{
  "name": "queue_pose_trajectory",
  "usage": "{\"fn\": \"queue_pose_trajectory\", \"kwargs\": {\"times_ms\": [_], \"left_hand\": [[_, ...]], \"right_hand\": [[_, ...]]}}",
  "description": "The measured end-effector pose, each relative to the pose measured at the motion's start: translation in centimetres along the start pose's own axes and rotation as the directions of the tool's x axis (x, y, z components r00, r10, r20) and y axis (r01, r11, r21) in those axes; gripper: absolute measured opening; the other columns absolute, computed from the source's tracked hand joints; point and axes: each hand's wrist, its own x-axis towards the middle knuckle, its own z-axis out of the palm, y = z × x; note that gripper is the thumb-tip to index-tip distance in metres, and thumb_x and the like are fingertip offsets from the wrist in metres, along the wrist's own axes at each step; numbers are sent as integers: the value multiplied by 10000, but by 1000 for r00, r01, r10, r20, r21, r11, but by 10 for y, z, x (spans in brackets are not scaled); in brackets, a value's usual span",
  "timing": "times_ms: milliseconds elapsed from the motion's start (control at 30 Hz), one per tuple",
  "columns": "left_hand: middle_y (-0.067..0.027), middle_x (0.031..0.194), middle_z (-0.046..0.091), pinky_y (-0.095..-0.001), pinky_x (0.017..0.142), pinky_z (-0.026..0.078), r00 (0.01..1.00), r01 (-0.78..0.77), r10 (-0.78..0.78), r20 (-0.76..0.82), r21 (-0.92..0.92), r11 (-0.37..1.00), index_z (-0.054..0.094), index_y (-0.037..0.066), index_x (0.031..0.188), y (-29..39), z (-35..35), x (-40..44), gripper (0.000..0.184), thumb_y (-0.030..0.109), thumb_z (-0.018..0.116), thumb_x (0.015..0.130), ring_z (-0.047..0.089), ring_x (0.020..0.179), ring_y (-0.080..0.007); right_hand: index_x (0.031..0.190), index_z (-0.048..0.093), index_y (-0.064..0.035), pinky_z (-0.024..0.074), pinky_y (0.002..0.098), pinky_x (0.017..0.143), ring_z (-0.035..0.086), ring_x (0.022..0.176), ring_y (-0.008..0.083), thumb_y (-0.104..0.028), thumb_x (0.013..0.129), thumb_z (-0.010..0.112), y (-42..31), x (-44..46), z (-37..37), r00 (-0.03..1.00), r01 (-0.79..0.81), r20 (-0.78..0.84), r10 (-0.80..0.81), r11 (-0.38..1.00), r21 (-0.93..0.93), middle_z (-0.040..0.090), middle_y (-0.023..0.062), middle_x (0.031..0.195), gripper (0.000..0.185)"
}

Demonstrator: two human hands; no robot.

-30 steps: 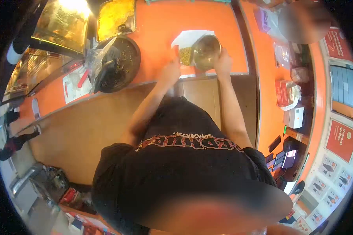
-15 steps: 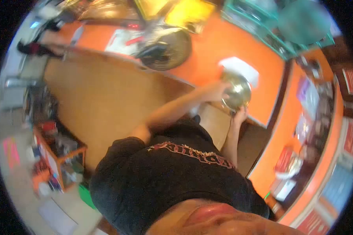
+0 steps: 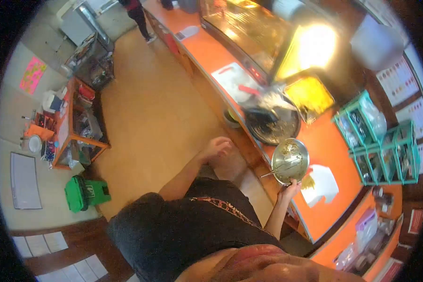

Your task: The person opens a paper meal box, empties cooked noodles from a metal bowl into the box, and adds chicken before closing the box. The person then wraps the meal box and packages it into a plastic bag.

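Observation:
My right hand (image 3: 290, 189) grips the near rim of a shiny metal mixing bowl (image 3: 303, 157), which is tilted over the counter's edge. Brownish-green residue coats the bowl's inside. A thin metal utensil (image 3: 268, 174), which looks like a whisk, rests in it with the handle over the rim. Away to the left, my left hand (image 3: 217, 147) hangs over the floor with loosely bent fingers and nothing visible in them. Beside the bowl lies an open white takeaway box (image 3: 325, 188) with some yellow food. Just beyond the bowl is a round dark pan (image 3: 292, 130) with food in it.
An orange counter (image 3: 317, 145) runs along the right. On it are a white board (image 3: 230, 80), a tray of yellow food (image 3: 310, 96) under a bright lamp, and teal racks (image 3: 385, 157). A green bin (image 3: 84, 192) stands left. A person (image 3: 137, 19) is far back.
My left hand has left the bowl and moved left. The bowl now tilts more toward me, showing its inside. My view has turned, revealing more floor and the counter's length.

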Motion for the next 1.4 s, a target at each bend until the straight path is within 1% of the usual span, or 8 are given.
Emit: {"fn": "queue_pose_trajectory", "kwargs": {"times_ms": [200, 333, 600, 733, 933, 1133, 1200, 1400], "left_hand": [[-91, 1169, 627, -373, 821, 513, 767, 144, -426, -480, -518, 843, 514, 88, 1333, -134, -240, -63, 411, 362, 507, 1027, 652, 1007, -227], [-191, 1408, 506, -454, 950, 481, 534, -194, -586, -609, -763, 617, 373, 33, 1482, -217, -366, -147, 522, 302, 438, 1039, 538, 1232, -378], [-275, 1275, 561, -485, 811, 553, 438, -117, -490, -753, -589, 800, 429, -37, 1405, -212, -441, -218, 493, 257, 489, 1014, 602, 1069, -397], [-254, 1173, 616, -488, 754, 581, 368, 301, -572, -733, -488, 819, 483, -47, 1331, -219, -449, -154, 456, 268, 520, 1002, 652, 943, -363], [-234, 1173, 622, -466, 771, 572, 521, 436, -496, -695, -282, 854, 502, -43, 1312, -147, -459, -76, 429, 252, 526, 1002, 649, 961, -342], [-214, 1173, 627, -444, 787, 563, 617, 500, -454, -643, -125, 857, 522, -38, 1294, -95, -538, -2, 402, 236, 532, 1001, 647, 979, -321], [-208, 1173, 629, -436, 793, 560, 655, 511, -439, -615, -69, 857, 528, -37, 1288, -79, -573, 23, 393, 231, 534, 1001, 647, 985, -315], [-188, 1173, 634, -414, 810, 551, 813, 523, -400, -423, 228, 821, 547, -33, 1270, -34, -712, 120, 366, 215, 540, 1000, 644, 1003, -294]], "right_hand": [[1104, 543, -59, 536, 352, 713, 607, 865, 182, -29, 856, 538, 83, -8, 177, 961, -62, 272, 55, 998, 16, 607, 74, 1035, 250], [1117, 556, -67, 548, 375, 752, 611, 925, 193, -26, 845, 598, 154, -2, 301, 936, -176, 312, 162, 984, 18, 613, 55, 1046, 278], [1121, 528, -96, 567, 344, 661, 633, 939, 220, -22, 867, 548, 312, 33, 510, 838, -267, 504, 209, 963, 45, 618, 82, 1059, 266], [1281, 458, -115, 592, 370, 721, 634, 995, 238, 0, 873, 526, 380, 72, 588, 786, -296, 563, 254, 955, -17, 582, 130, 1213, 429], [1340, 498, -9, 553, 356, 714, 648, 921, 218, -80, 865, 573, 417, 87, 699, 971, 63, 225, -84, 993, 98, 668, 110, 1080, 486], [895, 652, -22, 453, 295, 574, 553, 647, 132, -318, 900, 707, 475, 161, 690, 934, -94, 278, 225, 904, -417, 638, 41, 801, 301], [983, 566, -18, 443, 279, 644, 534, 787, 115, -379, 868, 772, 526, 191, 672, 986, 154, 114, -124, 935, -319, 587, 58, 919, 431], [1201, 394, -96, 406, 267, 731, 411, 872, 109, -184, 795, 837, 228, -65, 764, 901, 426, 126, -416, 902, -73, 395, -4, 984, 608]]}}
